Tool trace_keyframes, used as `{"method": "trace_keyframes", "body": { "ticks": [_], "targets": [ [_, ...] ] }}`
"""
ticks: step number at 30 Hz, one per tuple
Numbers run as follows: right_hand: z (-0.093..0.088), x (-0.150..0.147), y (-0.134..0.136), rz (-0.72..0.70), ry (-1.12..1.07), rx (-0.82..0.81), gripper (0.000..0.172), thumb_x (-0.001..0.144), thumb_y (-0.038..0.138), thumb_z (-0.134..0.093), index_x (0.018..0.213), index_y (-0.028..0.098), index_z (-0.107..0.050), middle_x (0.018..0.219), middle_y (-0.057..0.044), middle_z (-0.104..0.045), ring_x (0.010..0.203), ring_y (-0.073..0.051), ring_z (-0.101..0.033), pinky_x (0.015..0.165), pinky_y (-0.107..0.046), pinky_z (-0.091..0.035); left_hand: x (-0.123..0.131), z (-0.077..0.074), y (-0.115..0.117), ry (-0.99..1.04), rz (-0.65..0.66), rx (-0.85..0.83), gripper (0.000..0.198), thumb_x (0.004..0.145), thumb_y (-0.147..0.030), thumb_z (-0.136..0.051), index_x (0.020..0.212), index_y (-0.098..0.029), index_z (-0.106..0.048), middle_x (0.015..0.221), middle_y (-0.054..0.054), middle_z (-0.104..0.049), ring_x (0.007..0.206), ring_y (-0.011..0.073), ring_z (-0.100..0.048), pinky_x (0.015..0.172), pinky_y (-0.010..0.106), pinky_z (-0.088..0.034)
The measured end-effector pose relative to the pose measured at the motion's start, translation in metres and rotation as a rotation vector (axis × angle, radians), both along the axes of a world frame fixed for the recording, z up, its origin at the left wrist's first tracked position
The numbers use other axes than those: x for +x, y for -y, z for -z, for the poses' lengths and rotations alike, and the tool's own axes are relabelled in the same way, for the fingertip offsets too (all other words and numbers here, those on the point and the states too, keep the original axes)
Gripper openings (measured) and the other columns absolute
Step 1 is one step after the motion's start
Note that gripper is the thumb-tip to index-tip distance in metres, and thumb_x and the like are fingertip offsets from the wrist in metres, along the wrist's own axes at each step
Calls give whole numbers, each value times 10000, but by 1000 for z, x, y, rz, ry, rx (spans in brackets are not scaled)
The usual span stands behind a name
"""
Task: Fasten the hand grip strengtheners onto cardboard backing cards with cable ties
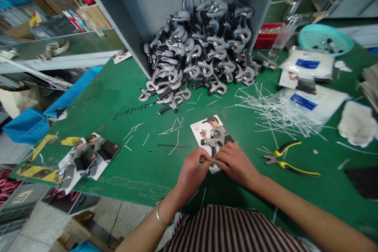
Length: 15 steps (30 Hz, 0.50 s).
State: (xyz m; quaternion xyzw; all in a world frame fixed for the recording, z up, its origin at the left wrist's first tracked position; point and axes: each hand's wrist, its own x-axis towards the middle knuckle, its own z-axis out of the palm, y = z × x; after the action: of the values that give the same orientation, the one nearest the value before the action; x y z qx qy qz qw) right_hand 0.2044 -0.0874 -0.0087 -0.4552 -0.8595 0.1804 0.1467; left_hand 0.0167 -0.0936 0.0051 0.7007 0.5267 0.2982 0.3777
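Note:
A printed backing card (196, 129) lies on the green table in front of me, bearing a grey C-shaped pipe cutter (217, 136) with a dark handle. My left hand (193, 167) and my right hand (236, 163) meet over the card's lower end, by the cutter's handle. Both pinch with thumb and fingertips almost touching. Whatever lies between the fingertips is too small and covered to make out. To the right are a bundle of white cable ties (265, 110) and yellow-black cutting pliers (277, 159), lying with their handles apart.
A grey crate (126, 19) on its side spills many pipe cutters (191, 55) onto the table. Carded cutters (100, 151) lie at the left edge. At right are plastic bags (310, 65), a turquoise bowl (325, 33) and a white glove (357, 124). Cut tie ends are scattered about.

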Motion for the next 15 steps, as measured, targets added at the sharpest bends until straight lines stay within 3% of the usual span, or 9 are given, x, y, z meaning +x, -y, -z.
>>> {"method": "trace_keyframes", "body": {
  "ticks": [5, 11, 15],
  "targets": [
    [5, 0, 6, 63, -105, 1, 155, 950, 326, -577, 909, 185, -625, 870, -69, -629, 878, -234, -476, 777, -362, -327, 4, 5, 1, 35, -22, -14, 108, 826, -89, -595, 809, -187, -554, 767, -18, -606, 735, 130, -582, 728, 245, -447],
    [10, 2, 11, 65, -128, 21, 233, 985, 297, -501, 831, 193, -640, 886, -69, -626, 886, -224, -472, 799, -374, -337, -1, 0, 0, 14, -39, -45, 144, 831, -77, -557, 761, -197, -520, 745, -21, -596, 721, 135, -580, 732, 257, -456],
    [12, 1, 15, 112, -178, 18, 186, 975, 277, -508, 899, 200, -659, 955, -79, -643, 916, -230, -489, 821, -392, -351, -1, 11, 11, -20, 8, 12, 168, 849, -122, -586, 995, -199, -555, 958, 36, -632, 922, 185, -609, 874, 335, -480]
  ]
}}
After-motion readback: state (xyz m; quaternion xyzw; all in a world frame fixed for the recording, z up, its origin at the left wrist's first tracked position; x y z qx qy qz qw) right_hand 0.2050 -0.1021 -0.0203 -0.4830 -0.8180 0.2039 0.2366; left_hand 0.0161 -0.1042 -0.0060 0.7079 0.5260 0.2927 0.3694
